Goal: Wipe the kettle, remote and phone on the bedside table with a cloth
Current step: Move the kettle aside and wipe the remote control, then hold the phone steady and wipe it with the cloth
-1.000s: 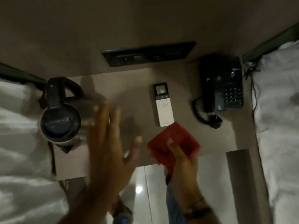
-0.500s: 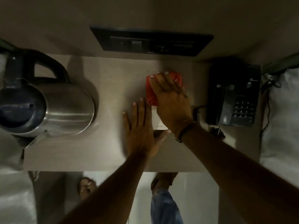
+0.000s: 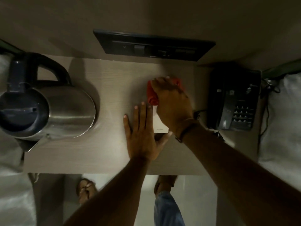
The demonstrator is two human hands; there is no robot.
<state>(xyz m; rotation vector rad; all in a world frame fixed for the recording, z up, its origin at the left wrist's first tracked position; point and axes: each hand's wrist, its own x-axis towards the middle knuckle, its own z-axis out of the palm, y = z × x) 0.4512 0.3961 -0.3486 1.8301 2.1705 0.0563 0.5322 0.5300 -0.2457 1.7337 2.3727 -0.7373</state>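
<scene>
A white remote lies in the middle of the wooden bedside table. My right hand presses a red cloth onto the remote's far end, hiding its upper half. Flat on the table, my left hand rests against the remote's left side, its thumb under the near end. At the left stands a steel kettle with a dark lid and handle. The black corded phone sits at the right.
A dark switch panel is set in the wall behind the table. White bedding lies on both sides, at the left bed and the right bed. The phone's cord runs down the right edge. My feet stand on the floor below.
The cloth went from the table's near edge onto the remote's far end. My left hand came down from the air and now lies flat beside the remote. The view moved closer.
</scene>
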